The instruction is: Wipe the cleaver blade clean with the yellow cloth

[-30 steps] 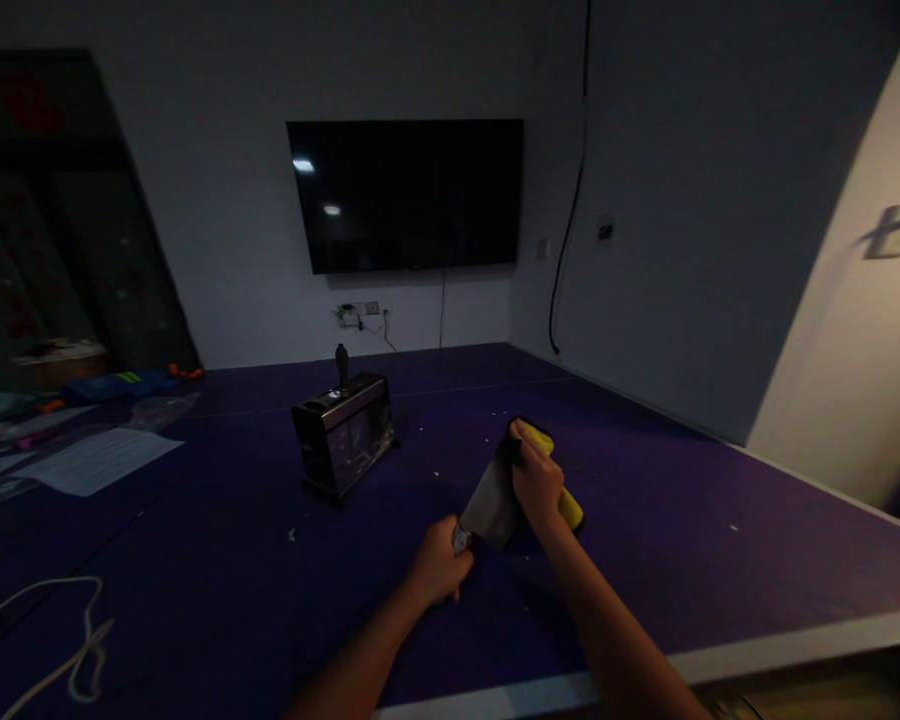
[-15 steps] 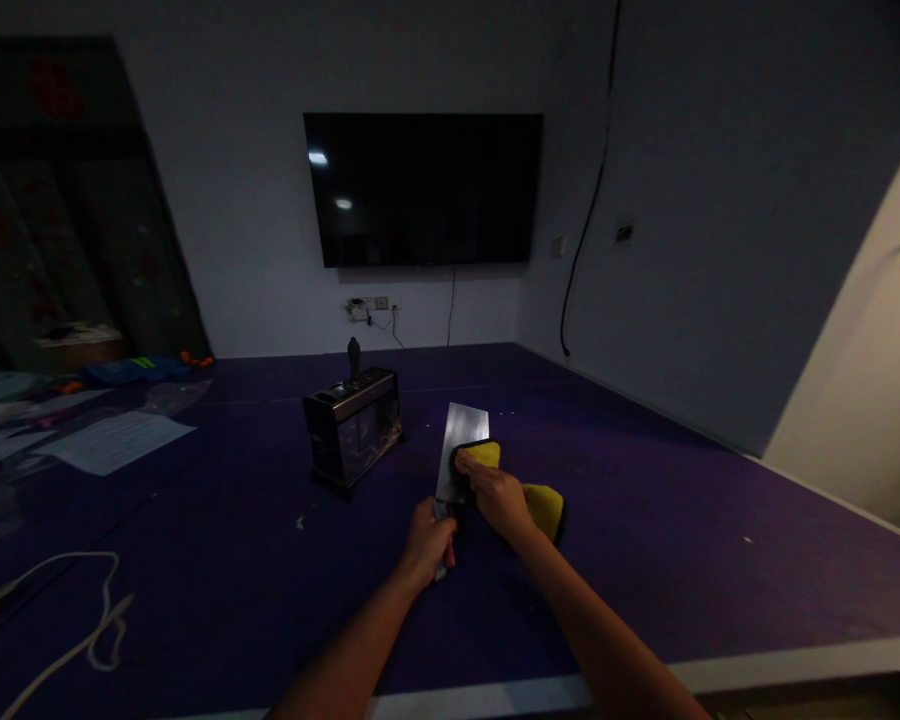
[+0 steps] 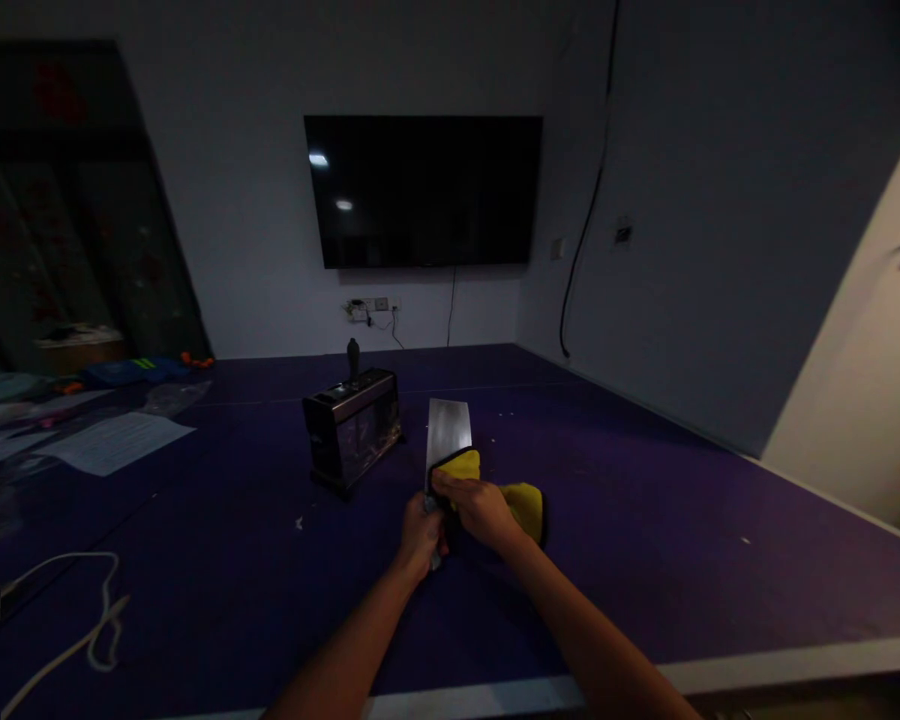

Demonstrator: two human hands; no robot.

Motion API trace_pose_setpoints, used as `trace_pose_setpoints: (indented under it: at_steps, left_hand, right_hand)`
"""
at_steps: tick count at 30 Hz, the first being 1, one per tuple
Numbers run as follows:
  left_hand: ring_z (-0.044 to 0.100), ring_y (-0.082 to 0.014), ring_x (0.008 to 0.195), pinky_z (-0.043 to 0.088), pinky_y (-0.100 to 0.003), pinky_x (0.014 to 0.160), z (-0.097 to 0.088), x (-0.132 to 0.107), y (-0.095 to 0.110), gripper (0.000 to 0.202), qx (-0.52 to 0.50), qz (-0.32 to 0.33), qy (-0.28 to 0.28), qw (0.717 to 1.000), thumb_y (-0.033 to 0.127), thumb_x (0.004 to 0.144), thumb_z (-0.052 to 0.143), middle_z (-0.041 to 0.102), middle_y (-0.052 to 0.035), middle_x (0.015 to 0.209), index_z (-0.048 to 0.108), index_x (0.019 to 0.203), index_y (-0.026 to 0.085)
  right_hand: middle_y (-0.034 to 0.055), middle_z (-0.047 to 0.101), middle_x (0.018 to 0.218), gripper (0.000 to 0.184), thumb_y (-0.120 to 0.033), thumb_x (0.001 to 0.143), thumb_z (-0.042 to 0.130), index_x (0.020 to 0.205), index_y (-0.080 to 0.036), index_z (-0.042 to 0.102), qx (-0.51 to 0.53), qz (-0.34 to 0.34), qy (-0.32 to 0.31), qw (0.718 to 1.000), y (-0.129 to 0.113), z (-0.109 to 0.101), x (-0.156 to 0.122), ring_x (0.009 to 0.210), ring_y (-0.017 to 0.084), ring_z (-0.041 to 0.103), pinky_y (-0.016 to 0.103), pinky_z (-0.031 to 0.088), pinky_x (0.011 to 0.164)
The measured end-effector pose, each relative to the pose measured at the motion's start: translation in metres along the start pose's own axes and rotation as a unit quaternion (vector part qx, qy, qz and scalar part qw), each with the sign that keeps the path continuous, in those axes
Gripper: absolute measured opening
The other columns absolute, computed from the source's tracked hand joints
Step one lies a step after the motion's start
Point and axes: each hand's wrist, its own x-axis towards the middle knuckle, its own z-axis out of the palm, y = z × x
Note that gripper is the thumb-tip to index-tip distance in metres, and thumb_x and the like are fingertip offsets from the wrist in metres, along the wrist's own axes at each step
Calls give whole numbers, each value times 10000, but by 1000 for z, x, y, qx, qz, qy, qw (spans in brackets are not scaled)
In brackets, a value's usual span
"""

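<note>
A cleaver (image 3: 448, 426) with a broad, shiny blade points away from me, above the purple tabletop. My left hand (image 3: 418, 535) is closed around its handle, and the handle's end shows below the fingers. With my right hand (image 3: 480, 508) I grip a yellow cloth (image 3: 461, 465) with dark edging and press it against the lower part of the blade, near the handle. The rest of the cloth hangs out on the right side of that hand. To the left, a dark knife block (image 3: 356, 430) stands upright with one black handle sticking out of its top.
Paper sheets (image 3: 124, 442) and clear plastic lie at the left. A white cable (image 3: 109, 620) curls at the front left. The purple table (image 3: 645, 520) has a pale front edge. A television (image 3: 424, 190) hangs on the wall behind.
Both hands have shifted slightly left with the cleaver, whose blade now stands straighter. The cloth has slid down the blade toward the handle.
</note>
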Motion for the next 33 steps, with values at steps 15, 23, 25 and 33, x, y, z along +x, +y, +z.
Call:
trace_pose_setpoints:
  at_steps: [15, 23, 25, 33]
  left_hand:
    - [344, -33, 291, 288, -146, 307, -4, 1, 6, 229, 3, -3, 32, 999, 284, 594, 552, 402, 97, 466, 494, 782, 167]
    - [360, -44, 256, 259, -133, 301, -2, -1, 5, 160, 95, -4, -31, 995, 187, 635, 485, 395, 107, 419, 480, 794, 173]
    - [367, -45, 251, 258, -132, 296, -3, -1, 5, 169, 127, 11, -46, 991, 149, 632, 470, 404, 105, 426, 482, 799, 170]
    - [422, -48, 277, 279, -140, 283, -5, -3, 5, 225, 210, 76, -96, 970, 98, 641, 481, 480, 70, 528, 541, 849, 159]
  right_hand:
    - [-6, 546, 1256, 572, 24, 722, 382, 1170, -264, 591, 9, 14, 57, 998, 17, -8, -6, 1087, 135, 567, 254, 450, 928]
    - [-6, 582, 1221, 556, 18, 726, 358, 1148, -249, 603, 7, 57, 165, 985, 34, -15, -12, 1078, 137, 575, 271, 463, 927]
    - [5, 594, 1209, 543, 8, 730, 357, 1146, -240, 604, 2, 66, 211, 975, 39, -18, -15, 1072, 145, 580, 286, 469, 926]
    - [61, 577, 1233, 507, -34, 762, 349, 1180, -208, 577, -31, 116, 365, 923, 54, -28, -22, 1119, 183, 549, 354, 464, 944]
